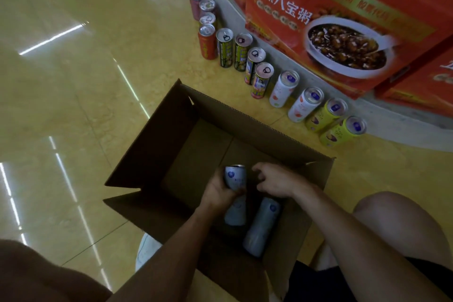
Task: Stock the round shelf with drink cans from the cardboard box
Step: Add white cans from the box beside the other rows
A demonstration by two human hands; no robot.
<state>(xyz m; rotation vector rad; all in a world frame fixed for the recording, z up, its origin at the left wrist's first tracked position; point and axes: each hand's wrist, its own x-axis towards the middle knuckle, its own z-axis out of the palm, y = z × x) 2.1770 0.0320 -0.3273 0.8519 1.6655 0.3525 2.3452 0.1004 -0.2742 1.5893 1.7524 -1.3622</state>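
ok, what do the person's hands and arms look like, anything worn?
Left hand and right hand: no gloves, no rings or watch visible. Left forearm and right forearm are uncovered, no sleeve in view. Dark shorts show at lower right.

Cardboard box sits on the floor, two cans lying inside toward its 5 o'clock end. Left hand holds a third can over them, right hand just beside at its 3 o'clock. From the box's 12 to 2 o'clock a row of cans stands along the round shelf, cartons on top.
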